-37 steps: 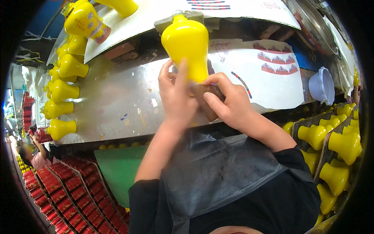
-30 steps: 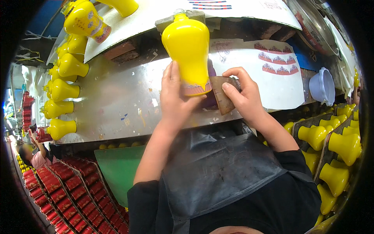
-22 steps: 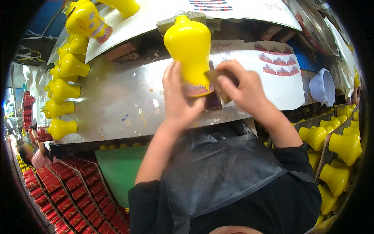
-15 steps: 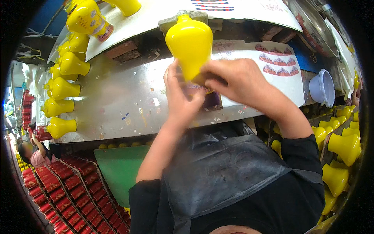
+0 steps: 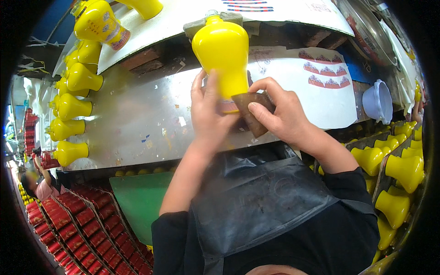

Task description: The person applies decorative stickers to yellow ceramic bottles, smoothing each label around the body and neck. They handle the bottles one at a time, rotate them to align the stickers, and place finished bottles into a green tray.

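Observation:
A glossy yellow bottle (image 5: 222, 50) lies with its clear glass neck toward the far side, against a grey block (image 5: 195, 31). A printed decal band (image 5: 229, 106) shows near its base, partly covered by my hands. My left hand (image 5: 208, 112) is at the bottle's lower left side, its fingers along the wall and its thumb near the base; motion blurs the fingers somewhat. In my right hand (image 5: 282, 110) a flat brown scraper (image 5: 254, 112) is pinched between thumb and fingers, its edge beside the lower right of the bottle.
Yellow bottles (image 5: 71, 105) line the metal table's (image 5: 137, 133) left side. A sheet of decals (image 5: 325, 105) lies right of my bottle, with a pale purple basin (image 5: 378, 101) beyond. Racks of yellow bottles (image 5: 403, 172) stand right; red cylinders (image 5: 87, 224) fill racks left, near another person (image 5: 46, 185).
My right hand has moved right and toward me, off the bottle's front, bringing the brown scraper into plain view. The bottle looks turned or shifted slightly; my left hand stays at its lower left.

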Demonstrator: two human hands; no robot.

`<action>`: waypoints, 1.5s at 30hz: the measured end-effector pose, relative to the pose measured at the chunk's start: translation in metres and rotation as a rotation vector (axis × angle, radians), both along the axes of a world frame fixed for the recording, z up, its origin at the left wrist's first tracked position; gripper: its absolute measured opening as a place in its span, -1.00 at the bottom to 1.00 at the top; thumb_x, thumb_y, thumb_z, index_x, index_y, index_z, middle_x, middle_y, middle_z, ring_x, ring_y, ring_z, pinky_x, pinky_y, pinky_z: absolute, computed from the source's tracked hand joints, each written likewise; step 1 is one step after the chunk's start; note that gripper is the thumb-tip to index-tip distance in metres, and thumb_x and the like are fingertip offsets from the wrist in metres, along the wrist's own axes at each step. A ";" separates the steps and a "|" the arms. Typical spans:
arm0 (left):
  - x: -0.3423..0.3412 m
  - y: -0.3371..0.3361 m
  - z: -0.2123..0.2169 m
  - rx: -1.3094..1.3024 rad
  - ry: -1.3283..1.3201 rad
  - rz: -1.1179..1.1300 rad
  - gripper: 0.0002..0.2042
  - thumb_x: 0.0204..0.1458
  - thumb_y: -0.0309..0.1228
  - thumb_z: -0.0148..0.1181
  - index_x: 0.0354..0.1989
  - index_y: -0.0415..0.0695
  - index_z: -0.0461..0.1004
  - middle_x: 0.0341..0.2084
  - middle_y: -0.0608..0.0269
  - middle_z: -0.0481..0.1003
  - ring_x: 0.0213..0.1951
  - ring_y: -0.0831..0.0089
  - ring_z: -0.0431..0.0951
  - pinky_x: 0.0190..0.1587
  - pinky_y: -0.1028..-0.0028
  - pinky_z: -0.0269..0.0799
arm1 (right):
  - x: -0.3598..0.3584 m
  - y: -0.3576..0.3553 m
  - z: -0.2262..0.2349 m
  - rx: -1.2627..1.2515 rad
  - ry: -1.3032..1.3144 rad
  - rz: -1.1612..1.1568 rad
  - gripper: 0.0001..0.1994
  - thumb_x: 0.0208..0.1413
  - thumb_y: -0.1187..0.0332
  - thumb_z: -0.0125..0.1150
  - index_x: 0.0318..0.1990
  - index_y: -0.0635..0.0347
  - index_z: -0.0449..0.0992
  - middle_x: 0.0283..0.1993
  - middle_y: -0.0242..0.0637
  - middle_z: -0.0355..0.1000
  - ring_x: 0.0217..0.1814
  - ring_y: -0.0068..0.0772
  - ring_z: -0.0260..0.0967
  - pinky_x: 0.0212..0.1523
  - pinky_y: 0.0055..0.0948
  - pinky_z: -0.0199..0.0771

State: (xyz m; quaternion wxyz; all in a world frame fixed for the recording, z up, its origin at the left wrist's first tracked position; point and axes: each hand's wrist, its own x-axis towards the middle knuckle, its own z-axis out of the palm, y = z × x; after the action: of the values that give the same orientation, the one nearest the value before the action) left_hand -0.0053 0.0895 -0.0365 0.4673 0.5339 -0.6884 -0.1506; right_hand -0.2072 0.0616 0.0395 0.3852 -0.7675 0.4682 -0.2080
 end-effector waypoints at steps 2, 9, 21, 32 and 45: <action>0.003 0.000 0.001 0.002 0.040 -0.056 -0.02 -0.18 -0.42 0.58 0.49 -0.11 0.15 0.32 -0.15 0.19 0.11 -0.08 0.44 0.25 0.17 0.38 | -0.004 0.003 -0.011 0.075 -0.071 -0.067 -0.73 0.23 0.33 0.20 0.02 0.22 0.42 -0.20 -0.17 0.51 -0.25 -0.37 0.53 -0.19 -0.45 0.50; -0.014 0.008 0.017 0.060 -0.236 0.165 -0.07 -0.07 -0.50 0.50 0.52 -0.14 0.11 0.36 -0.13 0.18 0.28 0.00 0.39 0.32 0.16 0.32 | -0.007 0.016 -0.018 -0.014 -0.227 -0.118 -0.75 0.23 0.36 0.17 0.01 0.22 0.42 -0.15 -0.19 0.50 -0.13 -0.36 0.49 -0.09 -0.42 0.48; -0.009 0.009 0.018 0.041 -0.148 0.114 0.02 -0.20 -0.43 0.59 0.52 -0.10 0.14 0.35 -0.06 0.15 0.28 0.09 0.37 0.28 0.25 0.39 | -0.010 0.009 -0.028 -0.078 -0.182 -0.072 -0.74 0.21 0.30 0.22 -0.01 0.20 0.46 -0.22 -0.07 0.57 -0.24 -0.20 0.61 -0.18 -0.36 0.56; 0.012 0.006 0.003 0.196 0.117 -0.103 0.04 -0.11 -0.44 0.47 0.57 -0.10 -0.07 0.36 0.03 0.11 0.20 0.24 0.37 0.26 0.26 0.41 | -0.013 -0.012 -0.013 -0.244 -0.209 0.078 -0.79 0.18 0.36 0.31 -0.03 0.07 0.63 -0.31 -0.17 0.61 -0.36 -0.21 0.61 -0.32 -0.40 0.58; 0.005 0.003 0.002 0.201 0.240 -0.108 -0.03 -0.01 -0.39 0.47 0.53 -0.10 -0.05 0.34 -0.02 0.13 0.18 0.28 0.41 0.21 0.35 0.42 | 0.021 -0.041 0.035 -0.871 0.211 0.372 -0.71 0.04 0.40 0.39 -0.05 0.01 0.57 -0.45 -0.35 0.47 -0.45 -0.34 0.53 -0.41 -0.39 0.51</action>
State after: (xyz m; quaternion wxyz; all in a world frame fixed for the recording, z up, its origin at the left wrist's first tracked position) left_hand -0.0003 0.0929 -0.0347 0.4815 0.5185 -0.6368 -0.3061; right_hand -0.1860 0.0211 0.0745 0.0093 -0.9450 0.2291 -0.2331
